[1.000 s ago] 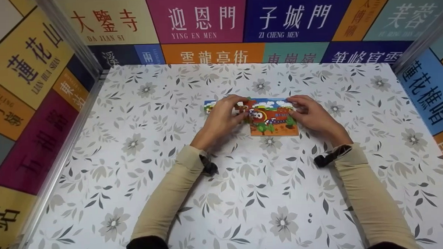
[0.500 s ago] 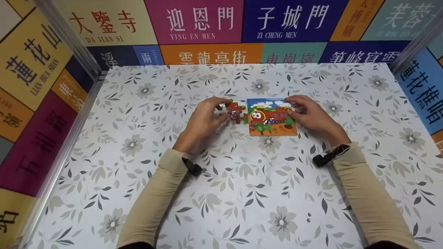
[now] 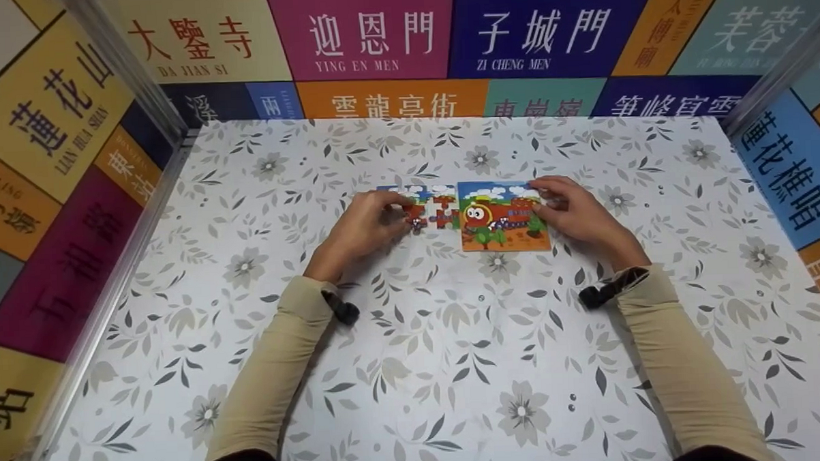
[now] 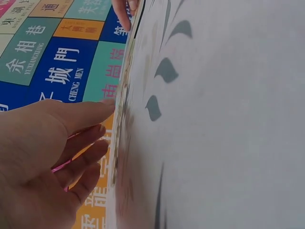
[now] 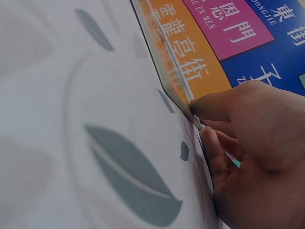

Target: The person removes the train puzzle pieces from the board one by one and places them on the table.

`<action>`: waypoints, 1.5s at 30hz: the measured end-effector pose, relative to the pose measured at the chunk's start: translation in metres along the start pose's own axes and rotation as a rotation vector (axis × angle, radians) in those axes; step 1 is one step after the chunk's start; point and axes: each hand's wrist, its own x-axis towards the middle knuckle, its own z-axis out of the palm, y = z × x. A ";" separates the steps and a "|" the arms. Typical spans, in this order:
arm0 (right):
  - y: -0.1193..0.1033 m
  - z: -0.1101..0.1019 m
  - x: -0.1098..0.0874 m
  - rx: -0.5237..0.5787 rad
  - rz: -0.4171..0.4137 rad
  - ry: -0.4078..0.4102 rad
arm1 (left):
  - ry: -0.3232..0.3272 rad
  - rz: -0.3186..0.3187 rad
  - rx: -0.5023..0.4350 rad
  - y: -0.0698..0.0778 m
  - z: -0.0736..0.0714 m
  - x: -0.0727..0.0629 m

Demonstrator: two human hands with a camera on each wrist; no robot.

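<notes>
My right hand (image 3: 576, 207) grips the right edge of a square picture card (image 3: 501, 217) showing a red cartoon train with big eyes. The right wrist view shows its thumb and finger at the card's corner (image 5: 193, 117). To the card's left, my left hand (image 3: 365, 222) pinches a small red jigsaw piece (image 3: 416, 218) between thumb and fingers. Beside it lies another red jigsaw piece (image 3: 445, 212), with white gaps around its tabs. Blue-and-white cloud pieces (image 3: 440, 189) line the top. Seen from the left wrist, my left hand (image 4: 62, 143) is at the thin edge of the pieces.
The table (image 3: 421, 366) wears a white cover with grey flowers and leaves. Panels (image 3: 362, 38) with large coloured blocks of Chinese lettering stand along the back and both sides. A metal frame strip (image 3: 106, 316) runs along the left table edge.
My left hand has moved left, away from the picture card, uncovering the jigsaw pieces beside it. The right hand and the card have stayed almost in place.
</notes>
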 end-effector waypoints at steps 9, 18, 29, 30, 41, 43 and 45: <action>0.000 0.001 0.000 -0.003 0.021 0.000 | -0.046 -0.022 0.037 -0.002 -0.001 0.000; 0.000 0.004 0.002 0.016 0.059 0.001 | -0.061 -0.035 0.037 -0.003 0.001 0.002; 0.001 0.001 0.001 -0.009 -0.005 0.002 | -0.034 0.027 0.035 0.002 0.001 0.002; 0.001 0.001 0.001 -0.013 0.002 0.005 | -0.028 0.038 0.038 0.003 0.001 0.003; 0.004 0.000 0.001 -0.012 0.026 0.007 | -0.022 0.114 0.054 0.023 0.021 0.016; 0.004 0.001 0.001 -0.015 0.033 0.011 | -0.031 0.125 0.045 0.028 0.025 0.018; 0.004 0.001 0.001 -0.019 0.034 0.010 | -0.041 0.134 0.038 0.033 0.028 0.020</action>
